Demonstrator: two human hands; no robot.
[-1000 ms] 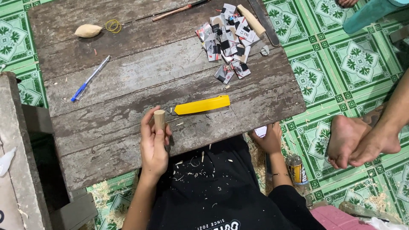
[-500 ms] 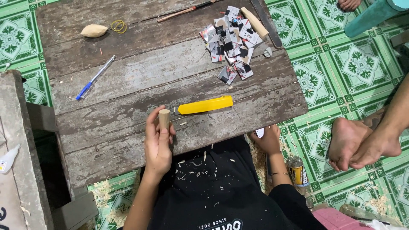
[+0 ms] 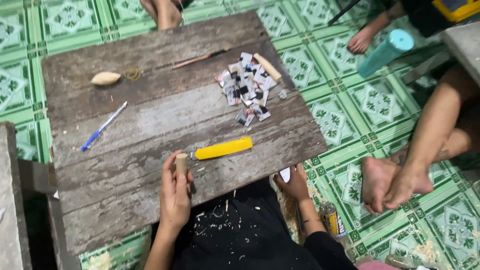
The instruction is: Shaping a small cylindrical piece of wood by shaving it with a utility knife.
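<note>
At the far left of the weathered tabletop (image 3: 150, 125) we see a blue pen (image 3: 104, 126) and, above it in the upper left, a pale carved wooden piece (image 3: 105, 78) beside a rubber band (image 3: 132, 74), all laid out of the way. Low in the middle, our left hand (image 3: 174, 195) has its fingers (image 3: 167, 172) clamped around a short wooden dowel (image 3: 181, 164), held upright at the tabletop's near edge, likely for carving, since shavings litter our dark lap. Just right of it lies a yellow knife (image 3: 223, 148), within easy reach. Further right, our right hand (image 3: 295, 182) rests below the tabletop's edge with fingers curled on a small white object (image 3: 285, 174).
</note>
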